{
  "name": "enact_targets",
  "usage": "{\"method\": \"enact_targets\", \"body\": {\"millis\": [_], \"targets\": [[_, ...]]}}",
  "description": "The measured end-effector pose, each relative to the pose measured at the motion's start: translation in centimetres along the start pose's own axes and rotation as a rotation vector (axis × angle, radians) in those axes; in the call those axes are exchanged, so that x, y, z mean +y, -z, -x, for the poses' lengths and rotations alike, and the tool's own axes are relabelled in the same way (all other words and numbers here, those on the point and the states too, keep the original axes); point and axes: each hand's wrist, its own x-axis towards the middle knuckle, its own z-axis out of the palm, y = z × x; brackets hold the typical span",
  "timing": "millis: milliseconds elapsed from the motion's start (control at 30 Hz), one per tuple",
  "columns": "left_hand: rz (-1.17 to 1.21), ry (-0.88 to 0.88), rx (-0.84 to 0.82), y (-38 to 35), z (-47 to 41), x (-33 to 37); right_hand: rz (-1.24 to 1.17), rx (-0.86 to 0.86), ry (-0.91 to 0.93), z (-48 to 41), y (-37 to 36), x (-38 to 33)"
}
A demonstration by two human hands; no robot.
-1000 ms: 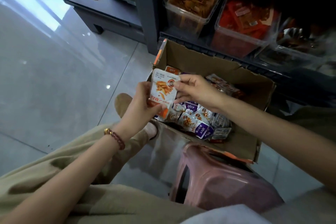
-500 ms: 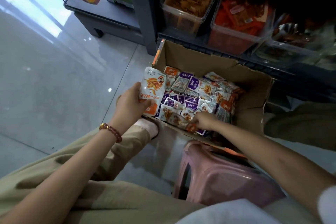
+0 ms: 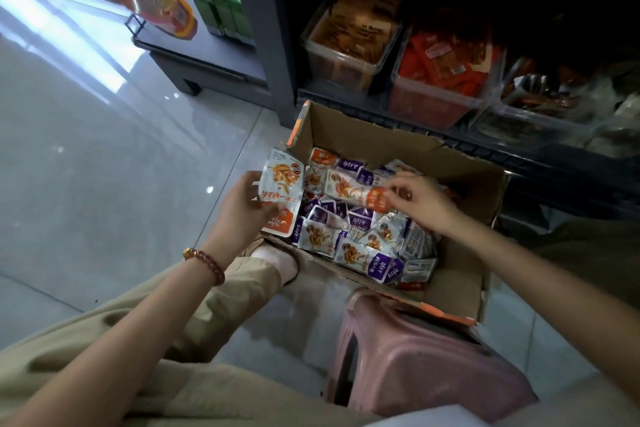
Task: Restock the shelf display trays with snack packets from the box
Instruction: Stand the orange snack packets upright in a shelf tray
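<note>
An open cardboard box (image 3: 460,282) sits on the floor below the shelf, holding several white, orange and purple snack packets (image 3: 349,239). My left hand (image 3: 242,208) grips a small stack of orange-and-white packets (image 3: 281,194) at the box's left edge. Over the box, my right hand (image 3: 420,199) pinches one orange-and-white packet (image 3: 353,190) by its orange end, lifted above the pile. Clear display trays stand on the shelf behind: one with brown packets (image 3: 349,45), one with red packets (image 3: 446,80).
A pink plastic stool (image 3: 426,371) stands just in front of the box. My beige-trousered leg and foot (image 3: 273,262) lie against the box's near left corner. Green cartons (image 3: 221,5) sit on a low dark stand at left. Glossy tiled floor spreads to the left.
My right hand rose from the near side of the pile with an orange-and-white packet and moved it left. The left hand stays beside the box with its stack.
</note>
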Motion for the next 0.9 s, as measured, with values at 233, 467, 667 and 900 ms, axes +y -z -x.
{"method": "enact_targets", "body": {"millis": [233, 467, 667, 900], "targets": [[0.071, -0.061, -0.026, -0.5, 0.0, 3.0, -0.246, 0.173, 0.315, 1.7, 5.3, -5.9], [-0.317, -0.428, -0.281, -1.3, 0.6, 11.1, 0.114, -0.071, 0.555, 3.8, 9.3, -11.9], [0.107, -0.473, -0.393, -2.9, 2.7, 17.3, -0.157, 0.051, 0.37, 4.7, 12.0, -13.1], [0.69, -0.25, -0.636, -7.4, 2.6, 20.2, -0.708, 0.272, 0.136, 5.7, 16.6, -14.1]]}}
